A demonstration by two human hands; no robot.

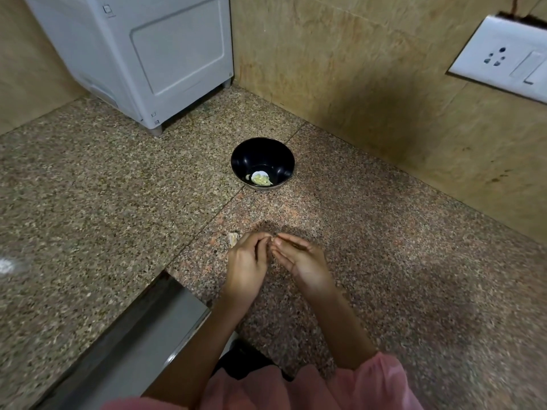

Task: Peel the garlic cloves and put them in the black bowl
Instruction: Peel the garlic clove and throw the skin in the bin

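A black bowl (262, 156) stands on the speckled granite counter (118, 179) with a few peeled pale-yellow garlic cloves (261, 179) at its bottom. Nearer to me, my left hand (247, 261) and my right hand (305, 258) meet fingertip to fingertip just above the counter. Their fingers are curled and pinch a small garlic clove (271, 240) between them; most of the clove is hidden. A scrap of garlic or its skin (232, 238) lies on the counter just left of my left hand.
A white appliance (142, 57) stands at the back left corner. A tiled wall rises behind the bowl, with a white socket plate (503, 59) at the right. A steel sink edge (142, 335) opens at the lower left.
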